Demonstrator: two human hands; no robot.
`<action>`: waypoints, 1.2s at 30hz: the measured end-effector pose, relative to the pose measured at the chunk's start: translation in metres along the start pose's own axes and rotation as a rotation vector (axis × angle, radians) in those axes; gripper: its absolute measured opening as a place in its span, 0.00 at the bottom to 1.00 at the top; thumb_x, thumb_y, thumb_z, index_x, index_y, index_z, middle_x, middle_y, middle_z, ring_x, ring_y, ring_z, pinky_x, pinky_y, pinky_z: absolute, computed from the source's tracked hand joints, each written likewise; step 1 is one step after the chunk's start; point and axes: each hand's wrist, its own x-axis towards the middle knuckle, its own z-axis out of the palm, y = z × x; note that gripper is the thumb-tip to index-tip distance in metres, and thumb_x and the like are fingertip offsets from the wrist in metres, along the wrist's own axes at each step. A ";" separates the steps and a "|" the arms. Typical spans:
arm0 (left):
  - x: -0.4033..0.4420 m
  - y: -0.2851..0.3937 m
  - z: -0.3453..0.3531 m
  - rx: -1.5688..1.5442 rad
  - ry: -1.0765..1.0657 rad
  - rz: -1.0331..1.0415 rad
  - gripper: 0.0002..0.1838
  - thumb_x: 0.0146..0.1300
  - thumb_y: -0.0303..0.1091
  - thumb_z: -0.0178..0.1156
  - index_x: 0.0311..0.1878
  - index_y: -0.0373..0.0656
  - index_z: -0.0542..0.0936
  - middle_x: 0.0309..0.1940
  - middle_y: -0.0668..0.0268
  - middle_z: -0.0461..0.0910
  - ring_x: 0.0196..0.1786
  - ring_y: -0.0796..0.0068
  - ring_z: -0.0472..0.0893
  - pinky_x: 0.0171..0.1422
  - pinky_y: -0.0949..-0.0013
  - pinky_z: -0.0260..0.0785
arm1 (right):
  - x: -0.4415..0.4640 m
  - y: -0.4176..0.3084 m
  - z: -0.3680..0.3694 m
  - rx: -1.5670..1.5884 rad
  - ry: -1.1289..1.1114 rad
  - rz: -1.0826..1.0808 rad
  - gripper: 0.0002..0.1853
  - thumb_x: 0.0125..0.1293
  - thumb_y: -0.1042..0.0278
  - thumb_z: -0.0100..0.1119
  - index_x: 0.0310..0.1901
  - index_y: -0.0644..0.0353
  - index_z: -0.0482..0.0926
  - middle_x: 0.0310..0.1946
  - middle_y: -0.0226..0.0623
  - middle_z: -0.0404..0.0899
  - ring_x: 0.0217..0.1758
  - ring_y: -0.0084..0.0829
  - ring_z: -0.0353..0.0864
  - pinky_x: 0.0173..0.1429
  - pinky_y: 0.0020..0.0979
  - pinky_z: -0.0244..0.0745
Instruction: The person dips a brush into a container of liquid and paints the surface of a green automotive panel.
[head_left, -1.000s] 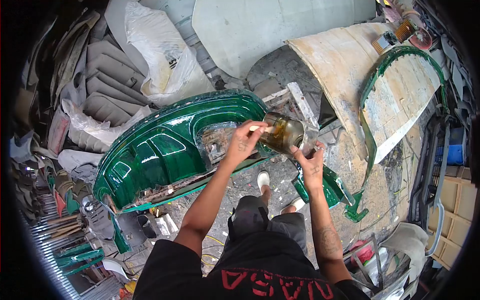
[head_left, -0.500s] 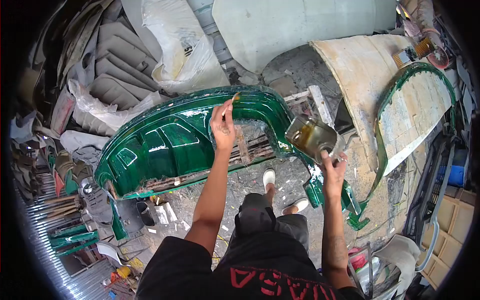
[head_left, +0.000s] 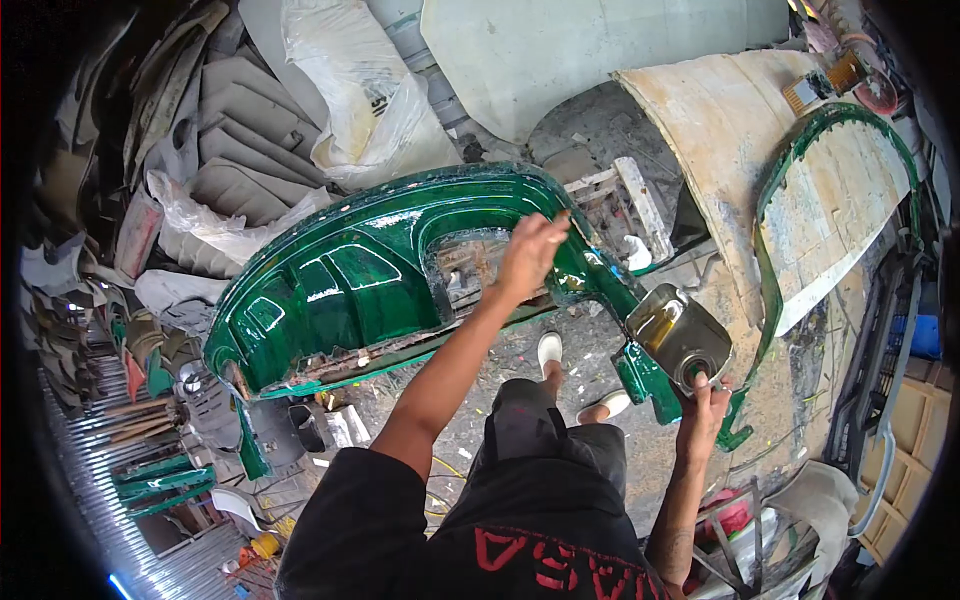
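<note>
In the head view, clock directions run from the middle of the picture. The left hand (head_left: 530, 258) sits just off the middle toward 1 o'clock, over the inner curve of a glossy green moulding (head_left: 400, 245). Its fingers are curled and pinch a brush (head_left: 565, 213), mostly hidden by the hand; only a small brownish tip pokes out toward 1 o'clock. Whether that tip touches the green surface cannot be told.

At 4 o'clock the right hand (head_left: 706, 402) grips the near end of a see-through container (head_left: 690, 325), thumb against the round ring there, the other fingers bent at the outer edge and partly hidden. The container lies toward 3 o'clock, tilted, with amber-brown liquid inside.

The moulding's broad body lies toward 9 o'clock, and its narrower arm reaches past the left hand toward 4 o'clock, passing by the container. At 2 o'clock a thin green hoop (head_left: 767, 215) arches against a pale curved board (head_left: 735, 145). A large pale sheet (head_left: 600, 65) leans at 1 o'clock, a white plastic bag (head_left: 365, 105) stands at 11, and stacked grey panels (head_left: 245, 125) rest toward 10.
</note>
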 end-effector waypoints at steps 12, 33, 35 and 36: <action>-0.011 0.005 0.027 0.430 0.099 -0.027 0.15 0.65 0.29 0.59 0.55 0.46 0.82 0.36 0.58 0.74 0.42 0.55 0.75 0.49 0.54 0.69 | -0.022 -0.001 -0.055 0.033 0.014 0.018 0.26 0.66 0.67 0.64 0.61 0.59 0.63 0.54 0.36 0.74 0.54 0.28 0.74 0.60 0.32 0.71; -0.076 0.023 0.035 0.372 -0.107 0.027 0.20 0.62 0.28 0.58 0.59 0.43 0.78 0.39 0.61 0.73 0.45 0.58 0.72 0.52 0.55 0.66 | 0.010 0.014 -0.025 -0.206 -0.021 0.013 0.30 0.62 0.65 0.71 0.58 0.63 0.63 0.45 0.36 0.76 0.46 0.27 0.74 0.53 0.29 0.70; -0.092 0.024 0.044 0.337 -0.184 0.006 0.21 0.62 0.28 0.58 0.59 0.44 0.78 0.38 0.61 0.73 0.46 0.58 0.72 0.53 0.55 0.66 | 0.021 0.030 -0.026 -0.290 -0.065 0.016 0.34 0.64 0.61 0.69 0.63 0.62 0.59 0.50 0.42 0.75 0.50 0.30 0.76 0.54 0.32 0.73; -0.096 0.025 0.048 0.310 -0.263 -0.012 0.21 0.61 0.27 0.58 0.60 0.44 0.78 0.38 0.62 0.72 0.46 0.58 0.72 0.54 0.55 0.66 | 0.023 0.031 -0.020 -0.280 -0.057 0.048 0.34 0.63 0.60 0.70 0.62 0.62 0.60 0.48 0.40 0.76 0.47 0.30 0.76 0.52 0.32 0.74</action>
